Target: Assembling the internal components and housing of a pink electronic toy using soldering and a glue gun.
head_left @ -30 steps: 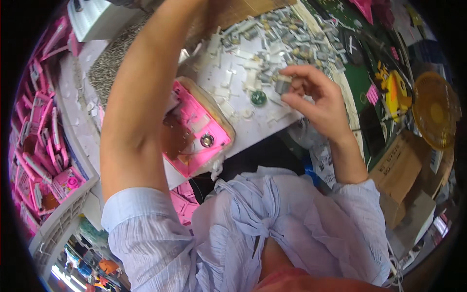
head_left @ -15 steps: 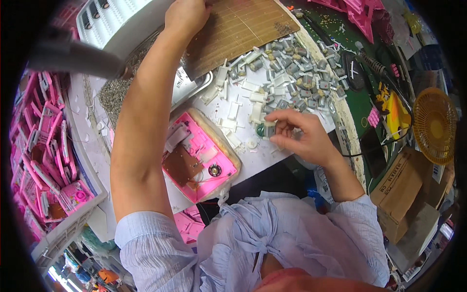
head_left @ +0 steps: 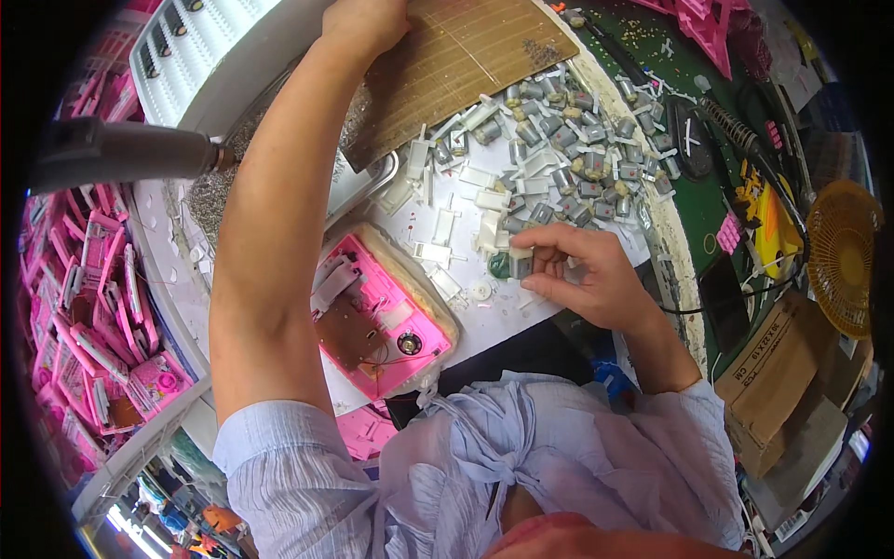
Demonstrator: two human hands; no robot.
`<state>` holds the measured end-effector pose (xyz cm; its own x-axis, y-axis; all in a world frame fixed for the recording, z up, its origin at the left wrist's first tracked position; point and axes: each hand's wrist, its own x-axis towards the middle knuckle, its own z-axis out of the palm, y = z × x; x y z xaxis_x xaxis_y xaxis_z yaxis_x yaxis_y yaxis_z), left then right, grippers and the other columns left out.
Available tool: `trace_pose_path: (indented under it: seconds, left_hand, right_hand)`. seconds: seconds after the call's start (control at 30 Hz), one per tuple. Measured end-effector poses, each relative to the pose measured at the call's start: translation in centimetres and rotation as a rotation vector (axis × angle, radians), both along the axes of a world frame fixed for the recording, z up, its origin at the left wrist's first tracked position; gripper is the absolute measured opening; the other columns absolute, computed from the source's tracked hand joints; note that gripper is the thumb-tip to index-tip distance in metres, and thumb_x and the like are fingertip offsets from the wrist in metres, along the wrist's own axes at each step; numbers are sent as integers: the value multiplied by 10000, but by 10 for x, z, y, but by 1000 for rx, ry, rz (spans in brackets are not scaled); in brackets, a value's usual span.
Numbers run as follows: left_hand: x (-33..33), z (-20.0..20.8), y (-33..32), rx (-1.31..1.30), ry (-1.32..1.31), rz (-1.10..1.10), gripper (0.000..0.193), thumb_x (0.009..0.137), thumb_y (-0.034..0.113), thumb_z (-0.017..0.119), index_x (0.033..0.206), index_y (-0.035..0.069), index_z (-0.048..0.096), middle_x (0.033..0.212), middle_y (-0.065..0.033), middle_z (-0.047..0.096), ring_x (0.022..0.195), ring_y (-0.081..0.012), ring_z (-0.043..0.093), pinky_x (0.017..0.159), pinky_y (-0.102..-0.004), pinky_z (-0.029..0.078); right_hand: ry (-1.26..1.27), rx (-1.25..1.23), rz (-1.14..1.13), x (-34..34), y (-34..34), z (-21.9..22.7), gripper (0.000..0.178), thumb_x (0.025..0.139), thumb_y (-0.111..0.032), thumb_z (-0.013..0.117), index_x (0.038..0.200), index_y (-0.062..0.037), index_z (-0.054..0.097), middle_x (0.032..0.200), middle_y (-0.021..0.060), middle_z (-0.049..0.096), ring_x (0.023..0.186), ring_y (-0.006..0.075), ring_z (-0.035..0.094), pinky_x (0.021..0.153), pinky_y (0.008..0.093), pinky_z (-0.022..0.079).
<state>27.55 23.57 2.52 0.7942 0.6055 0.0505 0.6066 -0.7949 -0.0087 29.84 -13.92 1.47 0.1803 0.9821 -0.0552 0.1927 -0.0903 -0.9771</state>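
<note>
My right hand [head_left: 587,275] pinches a small grey motor [head_left: 521,265] between thumb and fingers, just over the white work surface. Beside the motor lies a small green round piece [head_left: 499,265]. My left hand [head_left: 368,22] reaches to the far edge of the picture, over the corner of a brown cardboard sheet [head_left: 456,47]; its fingers are mostly out of sight. Below my left forearm, a pink plastic case [head_left: 410,373] rests in a padded holder [head_left: 445,303]. Inside it are a brown board [head_left: 345,331], a round black speaker [head_left: 409,344] and thin wires.
Many grey motors [head_left: 591,168] and white plastic brackets [head_left: 445,224] lie heaped before me. At left hang a dark power screwdriver [head_left: 130,149] and a crate of pink cases [head_left: 93,307]. A white ridged tray [head_left: 200,56], screws [head_left: 209,200], a yellow basket [head_left: 843,256] and cardboard box [head_left: 778,373] surround the bench.
The view has shifted slightly. The screwdriver at left has swung lower and further left. My right hand still pinches the motor, and my left hand stays at the far edge.
</note>
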Motion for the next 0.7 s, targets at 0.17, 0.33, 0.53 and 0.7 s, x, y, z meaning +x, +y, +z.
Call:
trace_pose_path:
  seconds: [0.17, 0.33, 0.53, 0.7]
  left_hand:
    - [1, -7, 6, 39, 29, -12, 170, 803, 150, 698, 856, 4, 768, 948, -237, 737, 921, -396, 725, 810, -483, 586]
    - [1, -8, 7, 90, 59, -81, 164, 816, 92, 641, 859, 1, 771, 960, -247, 736, 943, -396, 726, 815, -477, 587]
    - [8, -13, 3, 101, 31, -58, 190, 830, 66, 612, 906, -4, 771, 996, -250, 735, 969, -396, 725, 824, -477, 589]
    - [11, -15, 6, 94, -108, 8, 209, 845, 65, 599, 941, -20, 764, 1020, -254, 731, 987, -407, 720, 835, -484, 589]
  right_hand:
    - [-16, 38, -6, -2, 2, -1, 386, 845, -37, 793, 1215, -49, 687, 805, 29, 669, 680, 69, 578, 623, 234, 473]
    - [-24, 55, 10, -6, 4, 3, 383, 849, -44, 791, 1217, -53, 689, 816, 29, 671, 695, 81, 594, 632, 239, 481]
    - [-66, 48, -53, -5, 5, 6, 389, 854, -41, 784, 1230, -52, 686, 824, 16, 661, 718, 78, 593, 649, 228, 477]
    - [-131, 75, -140, -6, -1, 12, 384, 853, 4, 763, 1224, -53, 685, 823, 15, 639, 719, 70, 573, 655, 230, 482]
